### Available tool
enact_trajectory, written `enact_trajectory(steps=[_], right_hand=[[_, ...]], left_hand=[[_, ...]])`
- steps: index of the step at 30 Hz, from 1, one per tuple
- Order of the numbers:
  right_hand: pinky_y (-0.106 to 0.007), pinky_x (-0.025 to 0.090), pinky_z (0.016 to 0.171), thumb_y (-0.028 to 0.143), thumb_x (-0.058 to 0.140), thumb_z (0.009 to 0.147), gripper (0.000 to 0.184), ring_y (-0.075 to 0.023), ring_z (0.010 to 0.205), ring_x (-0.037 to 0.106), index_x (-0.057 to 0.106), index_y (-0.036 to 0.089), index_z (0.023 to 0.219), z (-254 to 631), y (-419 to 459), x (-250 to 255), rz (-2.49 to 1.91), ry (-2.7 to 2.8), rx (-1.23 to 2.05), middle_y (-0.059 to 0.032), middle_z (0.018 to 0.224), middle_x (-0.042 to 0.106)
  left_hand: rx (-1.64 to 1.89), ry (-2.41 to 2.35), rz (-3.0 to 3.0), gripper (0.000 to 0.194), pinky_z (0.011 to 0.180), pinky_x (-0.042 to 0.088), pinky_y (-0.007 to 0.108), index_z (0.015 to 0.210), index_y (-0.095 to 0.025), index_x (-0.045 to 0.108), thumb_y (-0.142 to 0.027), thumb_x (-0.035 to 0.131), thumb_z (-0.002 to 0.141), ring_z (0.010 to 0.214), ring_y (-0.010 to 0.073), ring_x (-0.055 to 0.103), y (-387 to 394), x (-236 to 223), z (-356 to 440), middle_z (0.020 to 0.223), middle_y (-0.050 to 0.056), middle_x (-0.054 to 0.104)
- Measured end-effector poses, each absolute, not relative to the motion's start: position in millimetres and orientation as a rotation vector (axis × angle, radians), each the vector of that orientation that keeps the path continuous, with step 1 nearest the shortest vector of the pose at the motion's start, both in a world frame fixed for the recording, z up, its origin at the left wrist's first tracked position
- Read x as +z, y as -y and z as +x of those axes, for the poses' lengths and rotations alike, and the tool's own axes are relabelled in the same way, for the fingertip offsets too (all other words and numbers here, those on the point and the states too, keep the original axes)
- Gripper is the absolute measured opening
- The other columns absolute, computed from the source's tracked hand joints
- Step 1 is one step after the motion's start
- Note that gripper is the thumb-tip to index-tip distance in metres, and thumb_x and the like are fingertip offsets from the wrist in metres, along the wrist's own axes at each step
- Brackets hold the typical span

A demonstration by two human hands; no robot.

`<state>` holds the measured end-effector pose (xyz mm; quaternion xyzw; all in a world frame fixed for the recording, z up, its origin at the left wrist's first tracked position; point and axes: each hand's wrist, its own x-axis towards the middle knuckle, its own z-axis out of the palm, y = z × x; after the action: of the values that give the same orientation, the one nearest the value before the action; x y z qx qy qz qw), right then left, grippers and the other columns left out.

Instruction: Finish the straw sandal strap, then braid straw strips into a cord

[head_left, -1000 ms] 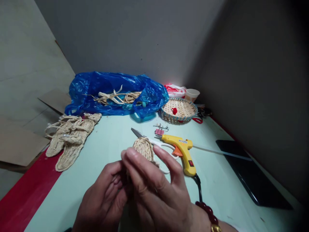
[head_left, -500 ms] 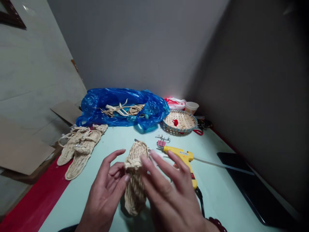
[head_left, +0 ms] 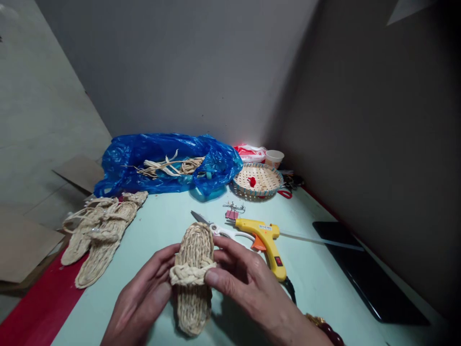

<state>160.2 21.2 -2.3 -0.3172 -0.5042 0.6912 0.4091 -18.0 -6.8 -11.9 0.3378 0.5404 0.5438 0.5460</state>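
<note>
A small woven straw slipper (head_left: pixel 194 305) with a braided strap across its middle is held up over the table between my hands. My right hand (head_left: pixel 245 278) grips its right side, thumb on the strap's end and fingers along the far edge. On the other side, my left hand (head_left: pixel 147 288) is closed against the slipper's left edge, with its thumb near the strap and its fingertips partly hidden behind the sole. Just beyond the slipper lie white-handled scissors (head_left: pixel 230 232) with the blades pointing left. A yellow glue gun (head_left: pixel 264 235) lies to their right, a clear glue stick in its back.
A blue plastic bag (head_left: pixel 126 154) holding straw strands stands at the back. Beside it is a shallow woven basket (head_left: pixel 257 173) with a red piece in it. Finished-looking straw sandals (head_left: pixel 104 240) lie left, a pink binder clip (head_left: pixel 232 215) mid-table, a black tablet-like slab (head_left: pixel 374 278) right.
My right hand has come down from hovering with spread fingers to grip the slipper's strap side. The slipper now faces me more squarely. The view has shifted slightly right.
</note>
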Motion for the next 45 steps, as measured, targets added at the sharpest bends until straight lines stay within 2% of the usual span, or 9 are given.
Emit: enact_trajectory(steps=[7,13,18,26,29,33,37,43,45], right_hand=[[-0.024,0.047,0.088,0.029,0.071,0.085,0.038,-0.0133,0.1,0.063,0.062,0.03,0.122,160.1,-20.9,-4.2,-0.759,1.197,1.832,0.0014,0.108,0.069],[-0.027,0.047,0.087,0.033,0.071,0.084,0.036,-0.0155,0.095,0.063,0.063,0.024,0.118,157.9,-22.3,-8.8,-0.805,1.171,1.816,-0.0023,0.104,0.07],[-0.03,0.046,0.089,0.04,0.071,0.083,0.039,-0.0186,0.098,0.065,0.062,0.021,0.116,157.8,-24.0,-10.9,-0.821,1.125,1.791,-0.0054,0.101,0.071],[-0.031,0.048,0.088,0.039,0.074,0.08,0.037,-0.0195,0.092,0.067,0.064,0.017,0.108,154.7,-26.7,-15.5,-0.766,1.065,1.758,-0.0062,0.095,0.073],[-0.03,0.048,0.086,0.041,0.072,0.081,0.038,-0.0188,0.091,0.067,0.063,0.017,0.109,155.0,-28.6,-20.2,-0.77,1.042,1.785,-0.0061,0.094,0.073],[-0.032,0.047,0.085,0.041,0.065,0.087,0.037,-0.0195,0.092,0.067,0.059,0.016,0.114,156.9,-30.6,-25.4,-0.826,1.103,1.735,-0.008,0.098,0.073],[-0.038,0.048,0.092,0.043,0.067,0.085,0.045,-0.023,0.099,0.066,0.056,0.017,0.12,155.8,-32.0,-26.9,-0.826,1.155,1.71,-0.0105,0.106,0.071],[-0.042,0.05,0.094,0.048,0.063,0.087,0.05,-0.027,0.109,0.064,0.055,0.019,0.127,158.0,-30.6,-31.0,-0.929,1.238,1.698,-0.014,0.12,0.066],[-0.043,0.051,0.096,0.047,0.059,0.09,0.049,-0.0269,0.109,0.064,0.053,0.02,0.13,162.6,-27.8,-28.8,-1.002,1.367,1.608,-0.0144,0.122,0.066]], left_hand=[[1.25,-1.312,0.749,0.051,0.082,0.055,0.025,0.112,-0.025,0.068,-0.045,0.08,0.066,0.104,0.0281,0.067,8.4,-6.7,-15.1,0.105,0.003,0.077],[1.234,-1.172,0.682,0.035,0.085,0.055,0.027,0.106,-0.029,0.071,-0.039,0.076,0.073,0.098,0.0249,0.069,3.9,-7.3,-14.3,0.099,0.001,0.077],[1.195,-1.088,0.626,0.026,0.084,0.055,0.022,0.098,-0.029,0.074,-0.038,0.074,0.074,0.093,0.0209,0.07,-2.5,-4.0,-15.1,0.096,0.0,0.078],[1.168,-1.207,0.66,0.04,0.085,0.055,0.039,0.106,-0.027,0.068,-0.047,0.071,0.071,0.1,0.0331,0.069,-10.9,-4.0,-11.8,0.104,0.007,0.076],[1.145,-1.217,0.684,0.047,0.085,0.055,0.038,0.112,-0.028,0.064,-0.05,0.071,0.071,0.099,0.0331,0.069,-13.0,-9.4,-13.9,0.105,0.007,0.076],[1.113,-1.179,0.691,0.038,0.082,0.054,0.034,0.106,-0.027,0.067,-0.049,0.07,0.075,0.097,0.0302,0.07,-16.0,-14.1,-18.8,0.1,0.005,0.078],[1.126,-1.138,0.698,0.036,0.083,0.053,0.034,0.105,-0.025,0.069,-0.05,0.066,0.08,0.098,0.029,0.069,-17.7,-15.7,-22.3,0.1,0.006,0.078],[1.166,-1.163,0.821,0.048,0.085,0.051,0.032,0.107,-0.021,0.068,-0.029,0.084,0.063,0.101,0.029,0.069,-18.5,-24.0,-30.9,0.106,0.009,0.076],[1.192,-1.212,0.821,0.043,0.086,0.051,0.031,0.107,-0.021,0.068,-0.025,0.082,0.066,0.103,0.0274,0.068,-19.6,-22.1,-34.5,0.107,0.008,0.076]])
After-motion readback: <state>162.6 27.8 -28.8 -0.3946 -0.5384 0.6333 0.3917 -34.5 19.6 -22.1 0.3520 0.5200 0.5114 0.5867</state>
